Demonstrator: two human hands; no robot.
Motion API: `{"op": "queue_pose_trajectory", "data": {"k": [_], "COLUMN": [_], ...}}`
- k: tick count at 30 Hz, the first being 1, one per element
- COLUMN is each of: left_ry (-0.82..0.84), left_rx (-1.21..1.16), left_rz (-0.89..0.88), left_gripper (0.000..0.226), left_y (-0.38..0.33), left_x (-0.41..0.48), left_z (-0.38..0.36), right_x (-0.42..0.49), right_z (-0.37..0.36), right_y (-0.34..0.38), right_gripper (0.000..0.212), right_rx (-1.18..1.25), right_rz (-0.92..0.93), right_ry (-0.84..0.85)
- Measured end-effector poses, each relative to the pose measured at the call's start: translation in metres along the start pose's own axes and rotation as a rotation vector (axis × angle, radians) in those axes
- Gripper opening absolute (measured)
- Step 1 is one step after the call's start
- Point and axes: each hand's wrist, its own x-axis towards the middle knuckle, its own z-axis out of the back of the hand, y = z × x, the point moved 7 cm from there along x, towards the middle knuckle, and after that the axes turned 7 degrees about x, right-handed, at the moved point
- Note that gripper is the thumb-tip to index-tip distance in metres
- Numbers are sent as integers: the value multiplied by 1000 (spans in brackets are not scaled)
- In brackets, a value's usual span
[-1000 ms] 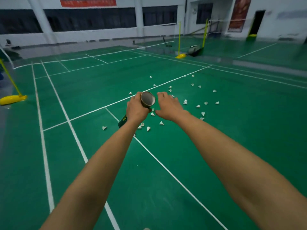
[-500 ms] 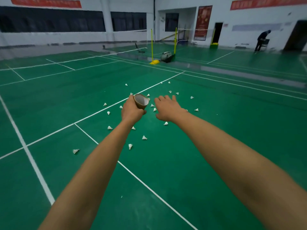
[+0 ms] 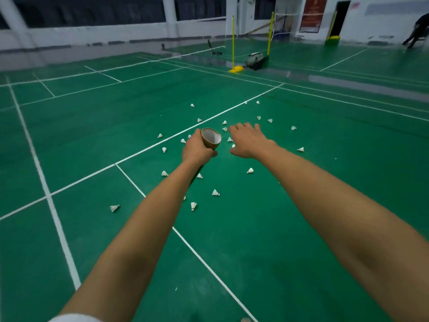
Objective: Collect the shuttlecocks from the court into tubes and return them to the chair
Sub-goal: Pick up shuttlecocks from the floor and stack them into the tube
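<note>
Both bare arms reach out over a green badminton court floor [image 3: 301, 228] from the bottom of the frame toward its centre. The left hand [image 3: 197, 151] is wrapped tight around a brown cardboard shuttlecock tube [image 3: 210, 138], fingers curled around its barrel just below the rim; the tube's open mouth tilts up toward the camera and shows a pale inside wall, and whether anything sits inside cannot be told. The tube's lower end runs down behind the left wrist and is mostly hidden. No lettering on the tube can be read. The right hand [image 3: 249, 141], just right of the tube and apart from it, is held palm down with fingers loosely spread, holding nothing and touching nothing.

Small white feathered shuttlecocks [image 3: 215, 193] lie scattered on the floor around the centre of the frame, on both sides of a white court line [image 3: 148, 151] that crosses diagonally; most lie on their sides. One sits at lower left [image 3: 114, 208], others at centre right [image 3: 250, 170] and [image 3: 300, 149].

At upper centre stand two yellow net posts [image 3: 233, 40]. A red wall banner [image 3: 311, 12] at upper right carries writing too blurred to read.
</note>
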Motion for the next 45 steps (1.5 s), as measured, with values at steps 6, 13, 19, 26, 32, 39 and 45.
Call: {"op": "queue_pose_trajectory", "data": {"k": [6,13,19,26,32,39,45], "left_ry": [-2,-72,-115,-160,-166,-218,-239], "left_rx": [156,190,199,186,226,219,225], "left_rz": [121,277,351,393,412,504,558], "left_gripper": [66,68,66,65,64,67,65], "left_y": [46,120,198,310,403,518,606], "left_x": [71,128,174,250,306,340,392], "left_z": [-8,14,53,128,211,291,340], "right_x": [108,186,256,362,450,529,615], "right_z": [-32,-73,-81,-84,-78,-91,-113], "right_y": [-12,78,164,292,411,518,593], "right_gripper": [66,65,62,64,65,68,72], "right_rx": [129,167,158,114,89,27,55], "right_rz": [15,221,334,431,483,591,603], "right_ry": [91,135,133,108,76,55,105]}}
